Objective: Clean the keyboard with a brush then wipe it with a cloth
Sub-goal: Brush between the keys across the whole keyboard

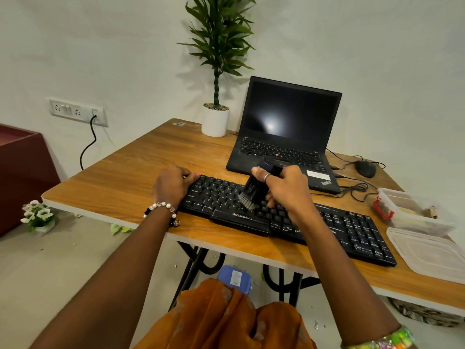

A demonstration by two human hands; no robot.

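A black Zebronics keyboard [352, 227] lies across the wooden table [130, 177], running from the middle toward the right front edge. My right hand [284, 190] grips a black brush [254, 191] whose grey bristles touch the keys in the keyboard's left-middle part. My left hand [172, 183] holds the keyboard's far left corner, fingers curled over its edge. A dark cloth-like piece [270, 165] shows just above my right hand; I cannot tell what it is.
An open black laptop [289, 127] stands behind the keyboard, a white potted plant [215, 119] to its left, a black mouse [364, 168] with cables to its right. A plastic box [407, 210] and a lid [432, 253] sit at the right edge.
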